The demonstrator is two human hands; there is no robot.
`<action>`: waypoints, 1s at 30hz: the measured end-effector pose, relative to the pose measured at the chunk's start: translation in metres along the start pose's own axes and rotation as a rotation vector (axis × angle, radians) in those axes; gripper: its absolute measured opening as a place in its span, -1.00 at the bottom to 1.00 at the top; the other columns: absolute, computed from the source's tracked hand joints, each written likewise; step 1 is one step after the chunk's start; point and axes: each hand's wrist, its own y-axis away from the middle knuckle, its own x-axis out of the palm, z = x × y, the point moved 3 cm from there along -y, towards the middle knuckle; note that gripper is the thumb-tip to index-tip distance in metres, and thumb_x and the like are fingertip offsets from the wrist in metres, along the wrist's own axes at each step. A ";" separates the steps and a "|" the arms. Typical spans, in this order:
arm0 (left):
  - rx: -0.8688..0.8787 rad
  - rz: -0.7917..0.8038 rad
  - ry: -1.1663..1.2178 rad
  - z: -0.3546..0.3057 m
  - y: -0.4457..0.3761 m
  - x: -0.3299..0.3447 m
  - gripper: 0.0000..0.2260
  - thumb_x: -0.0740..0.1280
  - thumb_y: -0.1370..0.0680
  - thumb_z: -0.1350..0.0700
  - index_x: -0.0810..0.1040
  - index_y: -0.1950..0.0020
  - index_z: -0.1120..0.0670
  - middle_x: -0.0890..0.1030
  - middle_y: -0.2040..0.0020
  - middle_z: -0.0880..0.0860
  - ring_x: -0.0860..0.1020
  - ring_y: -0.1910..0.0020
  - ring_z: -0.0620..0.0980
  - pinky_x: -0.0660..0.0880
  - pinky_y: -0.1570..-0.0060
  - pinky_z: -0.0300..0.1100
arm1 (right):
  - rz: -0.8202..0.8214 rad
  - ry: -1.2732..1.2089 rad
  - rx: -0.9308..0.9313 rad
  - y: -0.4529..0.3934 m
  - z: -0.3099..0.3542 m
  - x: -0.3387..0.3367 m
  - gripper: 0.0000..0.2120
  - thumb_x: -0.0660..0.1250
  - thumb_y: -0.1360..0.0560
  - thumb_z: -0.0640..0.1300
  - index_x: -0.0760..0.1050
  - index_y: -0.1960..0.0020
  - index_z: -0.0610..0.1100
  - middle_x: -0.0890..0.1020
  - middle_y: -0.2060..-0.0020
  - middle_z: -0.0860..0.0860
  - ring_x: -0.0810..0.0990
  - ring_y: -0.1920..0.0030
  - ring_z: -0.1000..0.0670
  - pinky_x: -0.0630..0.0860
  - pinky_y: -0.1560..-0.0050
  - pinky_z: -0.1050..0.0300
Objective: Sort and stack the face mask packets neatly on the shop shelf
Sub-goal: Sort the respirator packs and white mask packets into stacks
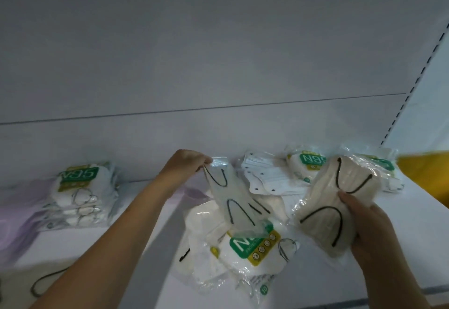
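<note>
My left hand [187,163] pinches the top edge of a clear packet of pale masks with black ear loops [230,201], lifting it over the middle heap. My right hand [371,226] grips a thicker clear packet of beige masks with black loops [332,206], held tilted above the shelf. Below them lies a loose heap of N95 packets with green and yellow labels [252,248]. A neat stack of N95 packets [80,192] stands at the left of the white shelf [145,231]. More N95 packets [306,163] and a white-mask packet [264,175] lie against the back wall.
A lilac packet [14,216] lies blurred at the far left, with a loose black ear loop [43,282] near the front edge. A yellow object [425,175] sits at the right end. A slotted upright [413,78] runs up the back right corner.
</note>
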 end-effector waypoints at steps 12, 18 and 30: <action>0.235 0.080 0.549 -0.052 0.032 0.013 -0.69 0.42 -0.51 0.34 0.68 -0.10 -0.05 0.67 0.06 -0.05 0.60 0.07 -0.07 0.49 0.10 -0.21 | 0.167 0.054 0.021 0.013 0.004 0.060 -0.83 0.35 -0.56 -0.19 0.59 -0.13 -0.15 0.72 0.10 -0.14 0.70 0.11 -0.17 0.59 0.10 -0.01; 0.235 0.159 0.731 -0.083 0.046 0.003 -0.46 0.46 -0.38 0.26 0.55 -0.36 0.02 0.67 -0.13 0.09 0.67 -0.06 -0.03 0.60 0.02 -0.27 | -0.062 0.002 -0.155 0.010 0.026 0.038 -0.88 0.29 -0.57 -0.22 0.58 -0.07 -0.17 0.66 0.23 -0.02 0.63 0.27 0.00 0.50 0.25 0.14; 0.091 0.150 0.745 -0.066 0.026 0.090 -0.93 0.43 -0.54 0.20 0.68 -0.01 0.13 0.69 0.11 0.08 0.63 0.08 0.04 0.57 -0.08 -0.11 | 0.304 0.376 -0.159 0.018 0.006 0.082 -0.74 0.48 -0.46 0.02 0.63 -0.08 -0.07 0.74 0.11 0.03 0.71 0.07 0.00 0.60 -0.11 -0.11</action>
